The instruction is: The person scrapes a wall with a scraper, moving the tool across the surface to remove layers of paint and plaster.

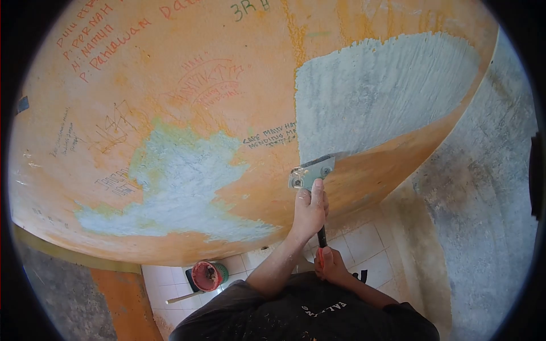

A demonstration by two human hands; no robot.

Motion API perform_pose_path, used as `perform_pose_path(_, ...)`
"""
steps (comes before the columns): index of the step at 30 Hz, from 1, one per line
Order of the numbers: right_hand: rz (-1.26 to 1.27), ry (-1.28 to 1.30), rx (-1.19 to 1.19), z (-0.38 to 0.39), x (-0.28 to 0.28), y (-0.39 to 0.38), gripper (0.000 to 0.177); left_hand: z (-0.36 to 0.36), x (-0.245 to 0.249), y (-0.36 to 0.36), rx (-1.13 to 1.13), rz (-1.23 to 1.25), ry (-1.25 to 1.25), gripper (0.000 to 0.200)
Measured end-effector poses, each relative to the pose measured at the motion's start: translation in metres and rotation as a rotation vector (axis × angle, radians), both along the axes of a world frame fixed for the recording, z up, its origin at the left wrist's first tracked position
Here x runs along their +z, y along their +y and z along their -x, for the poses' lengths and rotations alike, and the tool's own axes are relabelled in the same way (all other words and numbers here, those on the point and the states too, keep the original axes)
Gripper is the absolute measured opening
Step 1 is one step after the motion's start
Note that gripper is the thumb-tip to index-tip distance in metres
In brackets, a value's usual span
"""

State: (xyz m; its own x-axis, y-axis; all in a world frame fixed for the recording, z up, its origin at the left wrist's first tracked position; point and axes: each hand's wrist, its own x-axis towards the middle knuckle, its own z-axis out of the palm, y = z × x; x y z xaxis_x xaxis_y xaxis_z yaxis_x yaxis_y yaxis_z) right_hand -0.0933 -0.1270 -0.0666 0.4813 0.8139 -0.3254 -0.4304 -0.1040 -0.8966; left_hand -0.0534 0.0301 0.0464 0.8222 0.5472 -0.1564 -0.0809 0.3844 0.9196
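Observation:
My left hand (311,211) is wrapped round the neck of a long-handled scraper (311,173), its thumb stretched up against the metal head. Lower down, near my body, my right hand (331,265) grips the red end of the black handle. The blade's edge rests on the curved orange painted wall (261,187), at the lower left corner of a large bare grey patch (387,91). Two bolts show on the scraper head. Ragged orange paint borders the grey patch.
A pale blue patch (182,182) spreads across the wall at left, with handwriting around it. Below stands a red and green bucket (209,277) beside a wooden stick (185,297), on white floor tiles (364,241). A grey stained surface (483,216) curves along the right.

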Motion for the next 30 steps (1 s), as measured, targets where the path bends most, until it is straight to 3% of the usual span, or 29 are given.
perform_pose_path(9,0.035,-0.061,-0.020,-0.006,0.027,0.000,0.060,-0.002,0.022,0.000,-0.007,0.017,-0.035,0.043)
perform_pose_path(15,0.052,-0.123,-0.035,-0.011,0.059,0.002,0.057,-0.006,0.039,0.003,-0.054,-0.005,-0.068,0.036)
perform_pose_path(19,0.034,-0.063,-0.061,-0.012,0.081,0.001,0.047,-0.007,0.061,0.003,-0.054,-0.021,-0.067,0.036)
perform_pose_path(21,0.011,-0.063,-0.065,-0.014,0.090,0.003,0.046,-0.008,0.069,0.004,-0.053,-0.074,-0.076,0.058)
perform_pose_path(25,0.046,-0.082,-0.066,-0.012,0.100,0.000,0.046,-0.009,0.074,0.005,-0.078,-0.046,-0.091,0.058)
perform_pose_path(27,0.043,-0.106,-0.072,-0.015,0.104,-0.001,0.045,-0.010,0.078,0.003,-0.066,-0.042,-0.108,0.038)
perform_pose_path(30,0.033,-0.128,-0.071,-0.016,0.113,-0.002,0.046,-0.011,0.085,0.003,-0.071,-0.060,-0.133,0.038)
